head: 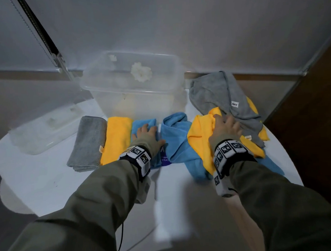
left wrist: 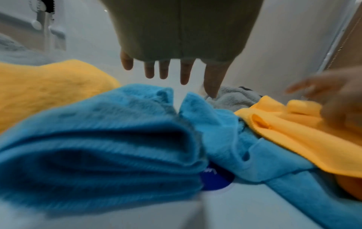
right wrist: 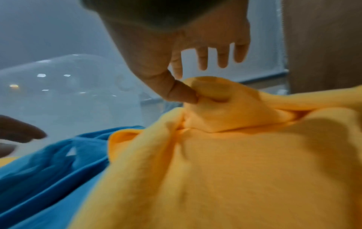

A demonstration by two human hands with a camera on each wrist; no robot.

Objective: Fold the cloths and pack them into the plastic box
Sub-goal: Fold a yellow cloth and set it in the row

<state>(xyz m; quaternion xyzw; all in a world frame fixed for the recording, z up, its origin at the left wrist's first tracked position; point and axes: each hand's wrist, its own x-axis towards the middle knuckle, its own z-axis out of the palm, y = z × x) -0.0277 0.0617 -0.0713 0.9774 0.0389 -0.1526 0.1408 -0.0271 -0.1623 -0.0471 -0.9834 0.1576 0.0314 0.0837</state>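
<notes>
A clear plastic box (head: pixel 133 100) stands at the back of the white table (head: pixel 40 180). In front of it lie three folded cloths in a row: grey (head: pixel 87 142), yellow (head: pixel 116 139) and blue (head: pixel 140 124). My left hand (head: pixel 144 131) rests flat on the folded blue cloth (left wrist: pixel 98 139), fingers (left wrist: pixel 166 71) straight. To the right, a loose blue cloth (head: pixel 176 140), a loose yellow cloth (head: pixel 199 141) and a grey cloth (head: pixel 216 92) overlap in a heap. My right hand (head: pixel 225 124) lies over the yellow cloth (right wrist: pixel 225 170); its thumb (right wrist: pixel 180 93) touches a raised fold, fingers hanging straight.
The box's clear lid (head: pixel 43 132) lies at the table's left edge. A small white object (head: pixel 141 71) shows inside or behind the box. A blue round sticker (head: pixel 165 159) sits on the table between the cloths. A wall and a dark panel stand close behind and right.
</notes>
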